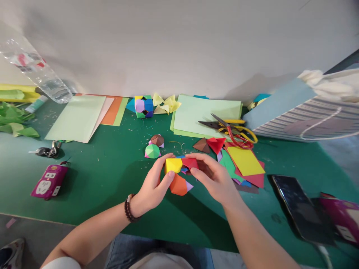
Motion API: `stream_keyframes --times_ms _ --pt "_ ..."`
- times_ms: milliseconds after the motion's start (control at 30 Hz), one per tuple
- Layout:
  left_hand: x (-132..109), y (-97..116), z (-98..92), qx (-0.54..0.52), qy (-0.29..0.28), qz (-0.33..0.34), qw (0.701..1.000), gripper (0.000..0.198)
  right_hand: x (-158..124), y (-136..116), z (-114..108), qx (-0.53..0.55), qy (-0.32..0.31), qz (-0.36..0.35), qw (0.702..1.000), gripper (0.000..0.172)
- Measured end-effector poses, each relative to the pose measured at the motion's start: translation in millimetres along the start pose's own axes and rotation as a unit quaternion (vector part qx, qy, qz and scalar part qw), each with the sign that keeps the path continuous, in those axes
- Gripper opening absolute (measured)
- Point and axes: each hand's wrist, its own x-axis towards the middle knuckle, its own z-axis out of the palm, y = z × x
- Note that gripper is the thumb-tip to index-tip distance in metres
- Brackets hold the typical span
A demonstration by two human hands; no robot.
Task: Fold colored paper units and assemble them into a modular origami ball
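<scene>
While above the green mat [112, 172], left hand [153, 188] and right hand [217, 181], fingers tight on one faceted paper model [178, 184].

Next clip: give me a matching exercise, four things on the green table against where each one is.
1 scissors
2 bottle
3 phone
4 folded paper shape

A back left, by the wall
B held between left hand and right hand
C on the pale green sheet
D front right, screen dark

Pairs: 1-C, 2-A, 3-D, 4-B
</scene>
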Motion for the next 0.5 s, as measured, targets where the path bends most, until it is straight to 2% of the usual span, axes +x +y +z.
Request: stream_keyframes --times_ms 267,500 --pt "-9.5 -3.1 -12.0 0.110 -0.023 0.020 0.993 0.038 -0.2 0.5 10.5 -0.030 -0.054 0.045 0.997 0.028" --pt "-10.0 -10.0 -12.7 0.109 -0.030 0.011 0.993 0.037 1.3 4.8 13.0 -0.052 -0.045 0.053 0.996 0.026"
